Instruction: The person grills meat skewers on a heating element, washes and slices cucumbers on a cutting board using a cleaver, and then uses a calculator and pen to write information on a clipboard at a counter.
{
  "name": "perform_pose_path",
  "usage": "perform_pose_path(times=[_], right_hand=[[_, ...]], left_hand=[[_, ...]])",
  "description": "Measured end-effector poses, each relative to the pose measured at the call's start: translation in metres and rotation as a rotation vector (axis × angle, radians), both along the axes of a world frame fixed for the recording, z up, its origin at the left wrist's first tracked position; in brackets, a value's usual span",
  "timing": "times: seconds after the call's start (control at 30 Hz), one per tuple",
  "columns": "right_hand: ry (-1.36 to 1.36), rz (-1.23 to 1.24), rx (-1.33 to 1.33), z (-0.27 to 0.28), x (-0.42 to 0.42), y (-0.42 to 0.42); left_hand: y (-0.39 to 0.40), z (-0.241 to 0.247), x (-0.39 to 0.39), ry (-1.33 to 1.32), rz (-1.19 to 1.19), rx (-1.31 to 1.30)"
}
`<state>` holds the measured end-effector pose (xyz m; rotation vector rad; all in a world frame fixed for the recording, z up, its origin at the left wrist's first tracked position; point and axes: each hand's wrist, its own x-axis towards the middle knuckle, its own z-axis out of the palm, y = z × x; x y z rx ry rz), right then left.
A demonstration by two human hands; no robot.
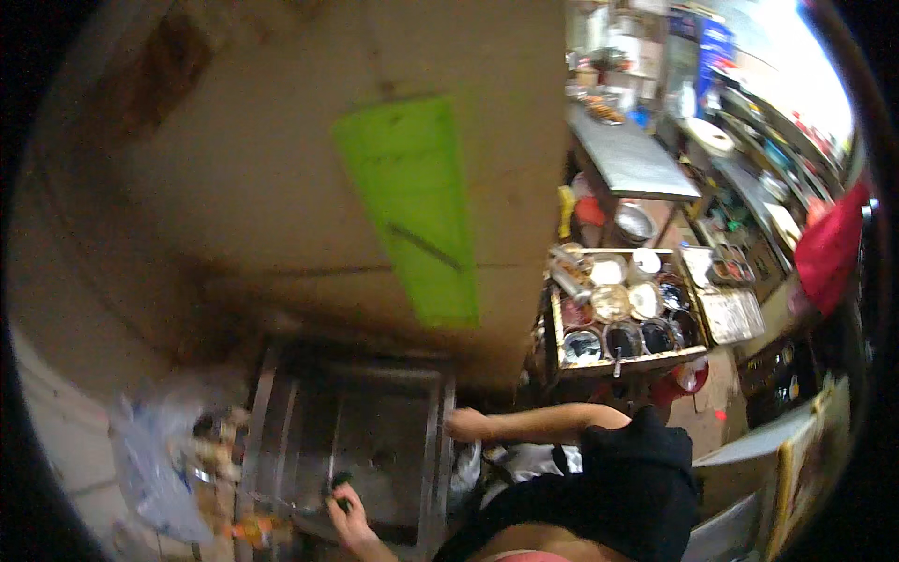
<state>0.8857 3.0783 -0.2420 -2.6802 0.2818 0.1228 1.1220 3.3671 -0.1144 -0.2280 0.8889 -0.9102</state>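
Observation:
My left hand point(349, 516) is at the lower middle, its fingers closed around a small dark green object point(342, 485) that I cannot identify. It is over the lower part of a dark stainless-steel basin or tray point(441, 449) with raised metal edges. Higher up, my right hand point(468, 425) is at the basin's right edge, its forearm stretched in from the right. Its fingers look curled, but blur hides whether they grip the rim.
Behind the basin rises a stained wall with a green panel point(428, 211). A clear plastic bag point(154, 471) lies left. Right of the wall are a rack of seasoning containers point(572, 367), a steel table point(632, 154) and a bucket point(634, 223) beneath it.

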Motion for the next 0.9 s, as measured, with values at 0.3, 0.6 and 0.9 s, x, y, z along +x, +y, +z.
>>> perform_pose_path(times=[0.3, 0.6, 0.9], right_hand=[[0.202, -1.358, 0.412, -0.004, -0.399, 0.099], [-0.395, -2.101, 0.426, 0.052, -0.629, 0.199], [-0.881, -2.320, -0.454, 0.091, -0.890, 0.269]], left_hand=[[-0.087, 0.070, -0.194, -0.225, -0.874, 0.395], [-0.223, 0.095, -0.555, -0.731, -1.743, -0.399], [-0.304, 0.147, -0.944, -0.970, -2.040, -0.714]])
